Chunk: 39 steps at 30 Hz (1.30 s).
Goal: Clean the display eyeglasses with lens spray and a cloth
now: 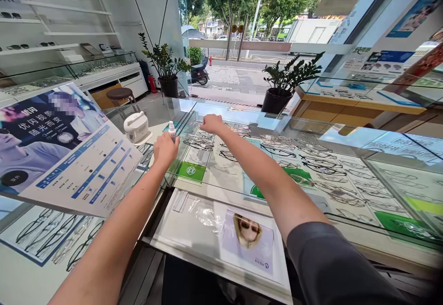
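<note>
My left hand (166,150) is wrapped round a small white-capped spray bottle (172,130), its nozzle pointing up above my fingers. My right hand (212,124) reaches out over the far part of the glass display counter (221,182), fingers curled in; whatever they hold, if anything, is hidden. Beneath my right forearm, rows of eyeglass frames (320,164) lie inside the counter, with a green card (191,171) near its left end. To the left of the bottle stands a white handled device (136,127).
A large printed sign (69,152) leans at the left, over more eyeglasses (44,231). An open drawer (194,245) juts out towards me, holding a clear plastic wrapper (207,215) and a picture card (247,240). Beyond the counter stand two potted plants (277,99) and a stool (120,93).
</note>
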### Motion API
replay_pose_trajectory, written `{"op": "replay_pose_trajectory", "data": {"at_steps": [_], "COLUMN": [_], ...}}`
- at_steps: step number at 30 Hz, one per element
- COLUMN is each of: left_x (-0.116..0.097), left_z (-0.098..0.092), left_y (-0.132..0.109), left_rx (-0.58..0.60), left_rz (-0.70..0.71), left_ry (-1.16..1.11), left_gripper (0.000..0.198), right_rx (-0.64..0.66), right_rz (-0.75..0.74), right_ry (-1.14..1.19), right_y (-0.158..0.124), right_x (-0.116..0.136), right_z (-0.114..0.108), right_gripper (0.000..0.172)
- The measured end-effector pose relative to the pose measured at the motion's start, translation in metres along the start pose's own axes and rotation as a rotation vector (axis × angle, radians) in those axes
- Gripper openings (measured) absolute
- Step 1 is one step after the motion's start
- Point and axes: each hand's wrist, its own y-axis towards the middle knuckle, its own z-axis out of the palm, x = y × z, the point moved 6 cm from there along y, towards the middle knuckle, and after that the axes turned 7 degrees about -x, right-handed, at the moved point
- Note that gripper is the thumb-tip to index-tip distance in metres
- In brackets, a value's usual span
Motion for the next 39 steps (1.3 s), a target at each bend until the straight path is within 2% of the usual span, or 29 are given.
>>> {"op": "replay_pose_trajectory", "data": {"at_steps": [4, 8, 11, 14, 17, 19, 21, 23, 25, 26, 28, 30, 33, 37, 39], "left_x": [0.000, -0.003, -0.005, -0.006, -0.006, -0.005, -0.005, -0.005, -0.006, -0.006, -0.006, -0.006, -0.006, -0.007, -0.007], "left_z": [0.002, -0.002, -0.007, -0.009, -0.008, -0.007, -0.006, -0.006, -0.006, -0.007, -0.007, -0.007, -0.006, -0.006, -0.007], "left_y": [0.001, 0.000, -0.002, -0.002, -0.002, -0.002, -0.002, -0.002, -0.003, -0.003, -0.003, -0.003, -0.002, -0.001, -0.001], "left_rx": [0.003, 0.015, 0.031, 0.038, 0.023, 0.012, 0.008, 0.008, 0.013, 0.016, 0.022, 0.018, 0.013, 0.021, 0.024], "left_rz": [0.001, -0.006, -0.016, -0.023, -0.019, -0.018, -0.018, -0.022, -0.025, -0.025, -0.023, -0.022, -0.023, -0.017, -0.019], "left_ry": [-0.001, 0.000, -0.002, 0.004, 0.002, -0.008, -0.013, -0.009, -0.004, -0.004, -0.006, -0.006, 0.003, 0.031, 0.042], "left_gripper": [0.051, 0.052, 0.051, 0.052, 0.052, 0.051, 0.050, 0.050, 0.051, 0.052, 0.052, 0.053, 0.053, 0.053, 0.053], "right_rx": [0.003, 0.016, 0.027, -0.034, -0.196, -0.232, -0.206, -0.117, 0.013, 0.082, 0.189, 0.256, 0.289, 0.218, 0.177], "right_rz": [0.015, 0.020, 0.015, -0.015, -0.146, -0.295, -0.450, -0.601, -0.719, -0.758, -0.763, -0.692, -0.549, -0.433, -0.386], "right_ry": [0.005, 0.019, 0.045, 0.079, 0.157, 0.255, 0.285, 0.263, 0.221, 0.209, 0.185, 0.144, 0.070, 0.012, 0.010], "right_y": [0.007, 0.003, -0.004, -0.022, -0.066, -0.114, -0.171, -0.228, -0.274, -0.289, -0.302, -0.291, -0.251, -0.188, -0.158], "right_x": [-0.005, -0.004, -0.002, 0.006, 0.028, 0.050, 0.070, 0.085, 0.089, 0.087, 0.075, 0.056, 0.026, 0.002, -0.007], "right_z": [0.017, 0.021, 0.012, -0.011, -0.047, -0.062, -0.062, -0.044, -0.010, 0.011, 0.054, 0.093, 0.137, 0.167, 0.175], "right_gripper": [0.011, 0.008, 0.007, 0.012, 0.021, 0.024, 0.024, 0.022, 0.019, 0.019, 0.023, 0.022, 0.023, 0.026, 0.020]}}
